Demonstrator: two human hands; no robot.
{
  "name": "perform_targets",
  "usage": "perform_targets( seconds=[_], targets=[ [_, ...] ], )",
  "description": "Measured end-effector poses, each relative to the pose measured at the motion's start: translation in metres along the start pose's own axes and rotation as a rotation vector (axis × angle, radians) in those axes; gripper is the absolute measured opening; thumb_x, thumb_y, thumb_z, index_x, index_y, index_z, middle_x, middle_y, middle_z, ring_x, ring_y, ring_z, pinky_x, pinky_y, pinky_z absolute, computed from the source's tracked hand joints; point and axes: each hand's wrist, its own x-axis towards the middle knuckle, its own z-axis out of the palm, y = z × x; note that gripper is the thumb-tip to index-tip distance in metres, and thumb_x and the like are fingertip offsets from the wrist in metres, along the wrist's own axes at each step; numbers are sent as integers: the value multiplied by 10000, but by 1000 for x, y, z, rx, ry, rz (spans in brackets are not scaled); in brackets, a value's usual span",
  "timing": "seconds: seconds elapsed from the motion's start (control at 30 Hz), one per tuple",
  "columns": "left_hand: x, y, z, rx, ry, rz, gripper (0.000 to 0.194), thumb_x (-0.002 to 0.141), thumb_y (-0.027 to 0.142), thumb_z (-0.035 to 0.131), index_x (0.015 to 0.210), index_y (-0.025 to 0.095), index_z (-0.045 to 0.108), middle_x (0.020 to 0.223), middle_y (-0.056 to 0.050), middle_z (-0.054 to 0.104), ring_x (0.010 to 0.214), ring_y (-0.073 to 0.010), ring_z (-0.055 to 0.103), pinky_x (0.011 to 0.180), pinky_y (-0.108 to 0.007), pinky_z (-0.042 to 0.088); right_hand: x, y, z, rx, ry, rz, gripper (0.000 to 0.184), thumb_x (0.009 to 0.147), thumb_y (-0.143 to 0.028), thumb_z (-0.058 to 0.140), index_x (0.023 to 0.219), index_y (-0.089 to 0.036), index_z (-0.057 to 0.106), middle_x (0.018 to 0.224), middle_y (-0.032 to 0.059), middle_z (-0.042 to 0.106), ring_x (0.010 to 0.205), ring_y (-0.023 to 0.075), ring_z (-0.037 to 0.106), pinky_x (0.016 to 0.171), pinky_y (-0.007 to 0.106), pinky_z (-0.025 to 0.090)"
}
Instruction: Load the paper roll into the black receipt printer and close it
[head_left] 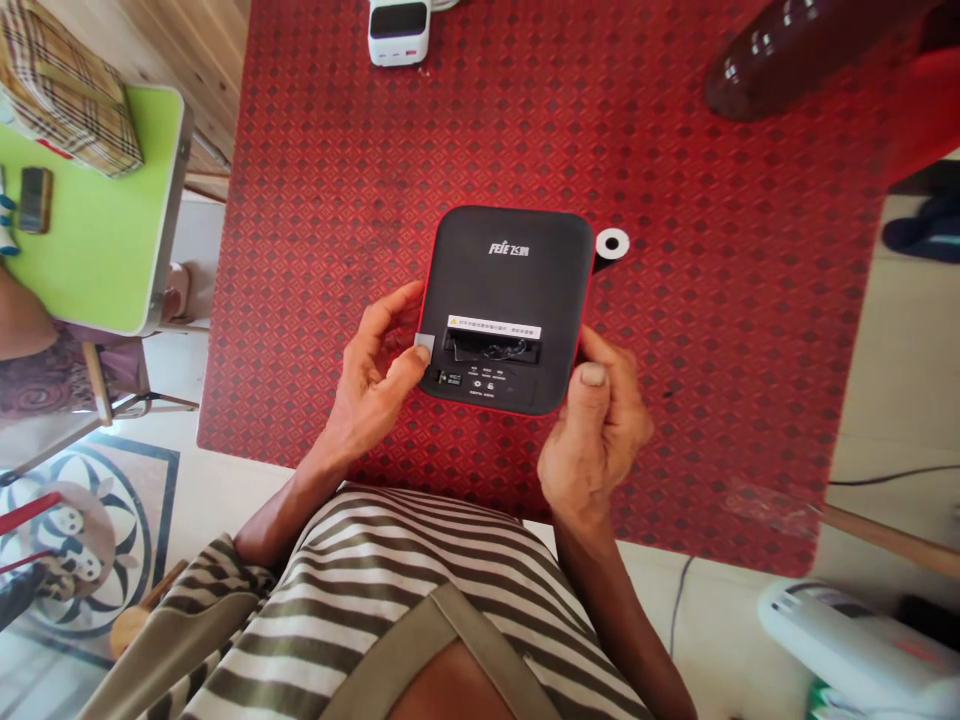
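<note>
- The red table (712,400) is patterned all over with small dark diamonds.
- At its far side, a white device (398,38) with a dark panel is set down, and a pale cable (445,4) is seen beside it.
- Right of the middle, a paper roll (613,244) is placed – its round end is turned up.
- A glossy brown object (765,65) is seen at the far right, cut off by the view.
- Near the closest right corner, a clear strip (772,507) is stuck flat.
- The green table (97,270) is edged in pale trim – on it, a plaid bag (79,95) and a phone (35,200) are laid apart.
</note>
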Motion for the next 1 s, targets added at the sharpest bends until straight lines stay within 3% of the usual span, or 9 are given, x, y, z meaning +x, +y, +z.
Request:
perform_targets(
  seconds=[0.13,0.33,0.57,0.8,1.0],
  targets=[
    [-3,-2,6,0,37,12,645,1204,743,859,1730,380,774,1744,-103,831,1520,-374,851,1247,-561,747,2,-12,3,39,102,9,497,1277,-670,597,1463,-367,944,1378,103,925,1290,368,873,1174,627,694],
    [-7,-3,9,60,69,-6,637,1222,753,820,1757,413,750,1723,-88,816,1613,-375,778,1326,-549,694,2,-6,4,67,113,-40,431,1289,-631,618,1471,-416,945,1376,66,934,1276,348,878,1141,640,714],
    [-10,-2,12,104,78,22,583,1264,708,750,1776,429,739,1736,-94,792,1566,-363,792,1330,-556,696,-1,-5,10,84,156,-82,412,1298,-608,625,1498,-440,944,1364,81,928,1261,355,882,1104,608,717],
    [-11,1,17,78,81,35,551,1284,618,738,1794,408,746,1765,-104,789,1575,-339,798,1375,-540,672,-2,-2,9,49,124,-172,457,1339,-474,546,1664,-506,864,1462,67,903,1328,353,869,1133,631,714],
    [-9,-1,13,91,67,41,601,1261,692,749,1787,401,736,1762,-105,795,1584,-351,781,1352,-548,678,1,-2,5,45,90,-118,412,1310,-509,607,1555,-434,929,1413,127,926,1302,398,883,1123,668,725]
  ],
)
